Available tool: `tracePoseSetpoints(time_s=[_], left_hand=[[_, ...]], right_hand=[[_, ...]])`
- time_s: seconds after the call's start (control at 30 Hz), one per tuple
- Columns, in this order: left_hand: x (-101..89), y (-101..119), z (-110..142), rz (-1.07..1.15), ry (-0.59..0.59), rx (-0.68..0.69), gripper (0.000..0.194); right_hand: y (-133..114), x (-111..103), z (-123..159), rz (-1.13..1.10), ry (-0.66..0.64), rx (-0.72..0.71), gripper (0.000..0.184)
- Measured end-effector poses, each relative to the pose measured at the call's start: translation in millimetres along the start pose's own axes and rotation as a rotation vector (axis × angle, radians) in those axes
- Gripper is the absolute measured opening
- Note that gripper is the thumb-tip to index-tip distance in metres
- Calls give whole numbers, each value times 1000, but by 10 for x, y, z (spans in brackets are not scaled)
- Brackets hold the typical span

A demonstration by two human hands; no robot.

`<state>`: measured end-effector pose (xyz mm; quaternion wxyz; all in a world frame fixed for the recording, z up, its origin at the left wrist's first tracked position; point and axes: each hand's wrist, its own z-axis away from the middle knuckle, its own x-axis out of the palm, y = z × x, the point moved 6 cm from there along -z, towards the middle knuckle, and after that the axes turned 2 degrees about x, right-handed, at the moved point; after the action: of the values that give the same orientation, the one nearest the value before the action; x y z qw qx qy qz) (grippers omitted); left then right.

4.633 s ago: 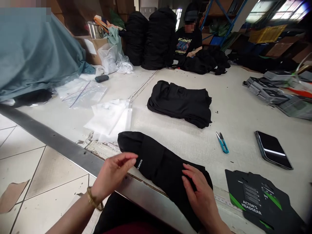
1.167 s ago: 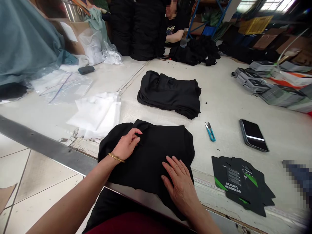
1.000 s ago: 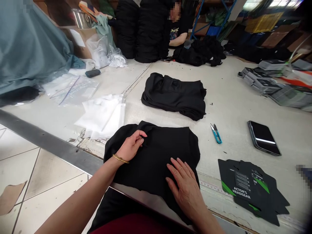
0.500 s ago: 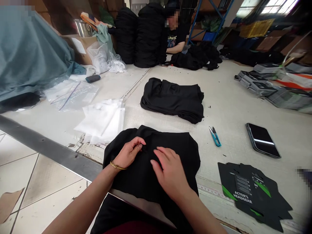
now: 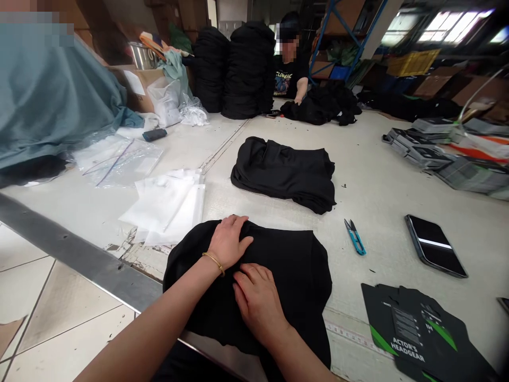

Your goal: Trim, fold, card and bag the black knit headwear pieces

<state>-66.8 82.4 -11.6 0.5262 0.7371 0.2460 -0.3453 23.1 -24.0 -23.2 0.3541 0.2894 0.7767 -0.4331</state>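
A black stretchy garment [image 5: 294,270] lies spread at the table's near edge, part of it hanging over toward my lap. My left hand [image 5: 228,244], with a gold bangle at its wrist, rests on its upper part, fingers outstretched near the far edge and thumb apart. Just below and to the right, my right hand [image 5: 260,300] presses on the same cloth, fingers slightly bent and close together; no fold shows gripped in it. Beyond them sits a folded stack of black garments [image 5: 282,172]. Blue thread snips [image 5: 355,239] lie to the right.
White plastic bags [image 5: 167,207] lie at left. A phone [image 5: 435,245] and flat black printed cartons [image 5: 417,329] are at right, near a measuring tape [image 5: 350,337]. Tall black cloth piles [image 5: 246,74] stand at the back beside a person [image 5: 292,74]. Boxed packs [image 5: 429,138] sit far right.
My left hand has gone from closed fingertips above the cloth to lying stretched out on it. My right hand has moved left and down onto the cloth. The person behind has shifted an arm.
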Motion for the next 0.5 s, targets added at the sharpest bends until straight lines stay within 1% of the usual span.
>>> tracePoseSetpoints(time_s=[0.07, 0.13, 0.2, 0.27, 0.33, 0.4, 0.5], left_hand=[[67, -89, -120, 16, -67, -2, 23], [77, -184, -185, 52, -95, -12, 23], [52, -220, -193, 74, -115, -6, 24], [12, -189, -161, 65, -117, 3, 25], [-11, -126, -119, 29, -100, 7, 23], [3, -81, -95, -13, -83, 6, 19], [53, -97, -98, -61, -55, -28, 13]], right_hand=[[18, -29, -26, -23, 3, 36, 19], [75, -59, -95, -43, -31, 92, 24], [157, -107, -210, -32, -55, 124, 30], [254, -173, -347, 21, -12, 102, 31], [370, -184, -463, 119, 61, 54, 31], [503, -84, -534, 237, 103, 14, 34], [677, 139, -548, 364, 159, -42, 41]])
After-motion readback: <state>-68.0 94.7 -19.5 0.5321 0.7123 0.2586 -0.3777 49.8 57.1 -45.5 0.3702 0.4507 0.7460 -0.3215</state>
